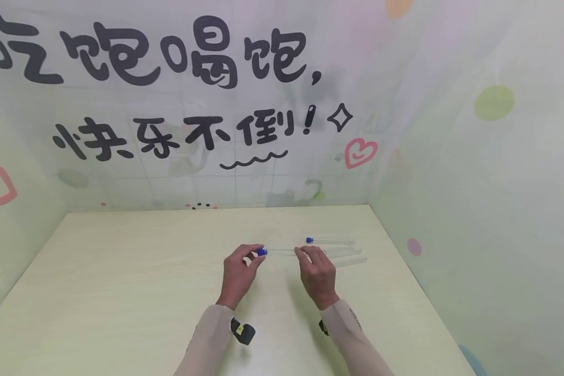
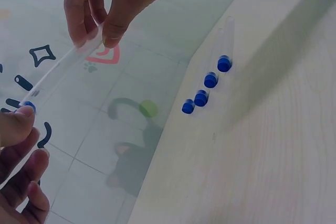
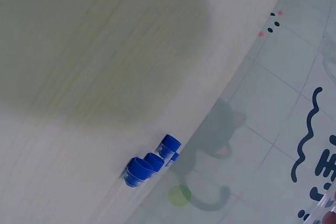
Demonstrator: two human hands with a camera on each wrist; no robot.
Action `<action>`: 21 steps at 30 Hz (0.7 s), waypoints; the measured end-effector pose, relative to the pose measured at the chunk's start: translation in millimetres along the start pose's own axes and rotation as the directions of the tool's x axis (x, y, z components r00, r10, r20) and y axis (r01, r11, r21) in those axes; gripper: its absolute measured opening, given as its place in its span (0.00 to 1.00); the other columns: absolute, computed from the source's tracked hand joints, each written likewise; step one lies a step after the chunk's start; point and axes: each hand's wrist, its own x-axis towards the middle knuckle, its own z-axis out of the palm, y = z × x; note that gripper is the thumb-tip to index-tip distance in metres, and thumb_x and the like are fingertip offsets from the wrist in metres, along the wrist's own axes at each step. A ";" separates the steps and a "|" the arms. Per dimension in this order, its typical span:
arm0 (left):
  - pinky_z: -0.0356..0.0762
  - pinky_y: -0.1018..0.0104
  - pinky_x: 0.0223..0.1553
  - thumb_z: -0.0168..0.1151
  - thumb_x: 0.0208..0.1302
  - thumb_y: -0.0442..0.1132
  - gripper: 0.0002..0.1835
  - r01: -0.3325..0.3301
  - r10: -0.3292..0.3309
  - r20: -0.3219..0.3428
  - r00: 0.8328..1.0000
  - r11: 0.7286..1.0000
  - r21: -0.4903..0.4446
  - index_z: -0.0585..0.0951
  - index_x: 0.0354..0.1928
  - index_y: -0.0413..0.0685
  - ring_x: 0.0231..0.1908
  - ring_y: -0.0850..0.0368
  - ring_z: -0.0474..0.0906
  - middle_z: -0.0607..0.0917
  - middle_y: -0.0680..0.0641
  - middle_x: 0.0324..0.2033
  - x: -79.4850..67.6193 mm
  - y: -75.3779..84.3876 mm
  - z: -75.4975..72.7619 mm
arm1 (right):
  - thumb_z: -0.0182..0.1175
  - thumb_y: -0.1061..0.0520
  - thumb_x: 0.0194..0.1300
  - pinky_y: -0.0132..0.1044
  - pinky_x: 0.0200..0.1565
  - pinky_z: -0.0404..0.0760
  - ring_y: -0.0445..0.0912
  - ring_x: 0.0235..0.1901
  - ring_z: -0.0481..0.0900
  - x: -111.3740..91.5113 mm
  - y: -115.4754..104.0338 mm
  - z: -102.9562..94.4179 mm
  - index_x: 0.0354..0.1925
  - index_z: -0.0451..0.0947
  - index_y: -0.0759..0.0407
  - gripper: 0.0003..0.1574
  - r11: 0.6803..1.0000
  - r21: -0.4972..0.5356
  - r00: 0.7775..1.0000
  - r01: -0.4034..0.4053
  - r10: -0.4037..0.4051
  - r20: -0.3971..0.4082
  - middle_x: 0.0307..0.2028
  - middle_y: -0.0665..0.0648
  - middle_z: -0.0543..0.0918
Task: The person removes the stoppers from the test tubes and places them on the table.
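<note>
My left hand (image 1: 238,271) pinches the blue cap (image 1: 262,251) of a clear test tube (image 1: 282,251) between thumb and fingertips. The tube's other end is in the fingertips of my right hand (image 1: 317,271). It is held raised above the table, nearly level across the head view. The left wrist view shows the transparent tube (image 2: 63,74) slanting between the two hands, its blue cap (image 2: 29,107) partly covered by my left thumb. Only a sliver of tube and a fingertip show at the lower right corner of the right wrist view.
Several more clear tubes (image 1: 333,242) with blue caps (image 2: 224,63) lie side by side on the pale wooden table (image 1: 122,271), right of my hands. The right wrist view shows their caps (image 3: 139,170) bunched together. A printed wall covering (image 1: 263,188) rises behind the table's far edge.
</note>
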 end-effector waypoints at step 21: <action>0.68 0.72 0.34 0.66 0.60 0.38 0.13 0.146 -0.145 0.063 0.987 0.989 -0.023 0.83 0.47 0.45 0.33 0.60 0.75 0.85 0.50 0.33 -3.1 -8.9 -4.5 | 0.59 0.70 0.55 0.38 0.32 0.82 0.48 0.31 0.82 -9.1 9.8 -2.7 0.33 0.84 0.60 0.11 1.000 -0.006 1.000 -0.011 0.011 -0.027 0.31 0.54 0.84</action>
